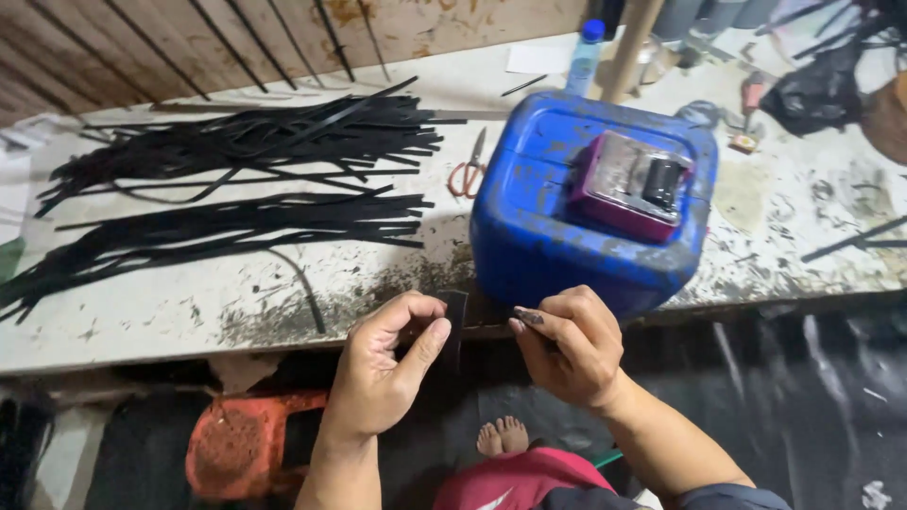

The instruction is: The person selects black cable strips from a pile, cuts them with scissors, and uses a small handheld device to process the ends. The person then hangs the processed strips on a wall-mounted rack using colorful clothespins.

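Note:
My left hand (383,364) and my right hand (570,345) are held close together at the front edge of the worn white table (189,302). Between them they grip a short black strip (455,326), the left hand pinching its left side and the right hand its right end. Both hands sit just in front of a blue plastic jerrycan (567,212) lying on the table. Two heaps of long black strips (236,179) are spread over the table's left half.
Orange-handled scissors (468,170) lie left of the jerrycan. A purple box (628,184) rests on top of it. A blue-capped bottle (584,57) stands at the back. An orange plastic stool (241,444) and my bare foot (503,436) are below the table.

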